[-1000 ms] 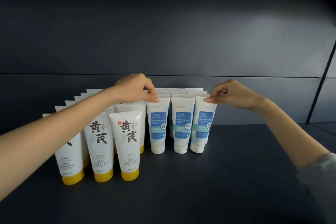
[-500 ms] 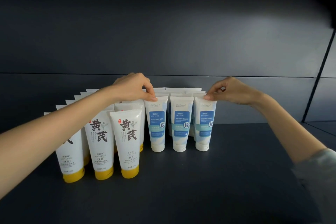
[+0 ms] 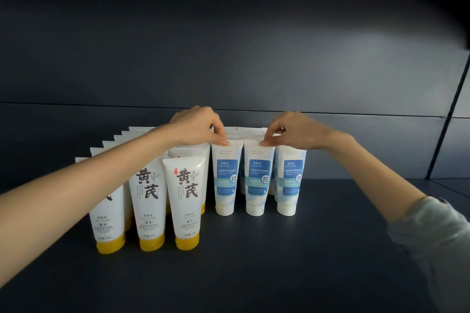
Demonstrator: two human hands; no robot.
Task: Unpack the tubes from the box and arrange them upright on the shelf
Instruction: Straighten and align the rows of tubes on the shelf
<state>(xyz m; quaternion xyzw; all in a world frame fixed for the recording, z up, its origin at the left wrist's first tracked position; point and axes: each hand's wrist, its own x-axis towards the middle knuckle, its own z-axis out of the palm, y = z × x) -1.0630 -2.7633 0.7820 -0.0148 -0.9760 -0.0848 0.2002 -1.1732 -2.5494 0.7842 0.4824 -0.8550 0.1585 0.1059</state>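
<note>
So the biggest thing here is the dark matte metal shelf [image 3: 279,274], with a dark back panel [image 3: 229,58] behind it. Left of the middle stand the tall white plastic tubes with yellow caps [image 3: 185,198], cap down, in rows running from near the front edge toward the back edge. Just beside them on the right are the smaller white-and-blue tubes with white caps [image 3: 291,180], also cap down. There are three in the front row and more tucked behind, nearer the back edge than the front. Everything I can see is upright, though the back rows are mostly hidden.

The left hand [image 3: 195,126] pinches the flat top seam of the leftmost front blue tube [image 3: 226,180], fingers [image 3: 223,142] clamped on it. The right hand [image 3: 295,129] does the same on the middle front blue tube [image 3: 258,180], fingers [image 3: 264,143] gripping its top edge. The rightmost front one stands untouched, with a slightly wider gap beside it.

My read is that this is nearly done and it's just squaring up the front row. There's no box in view, so I can't tell if more tubes are waiting.
</note>
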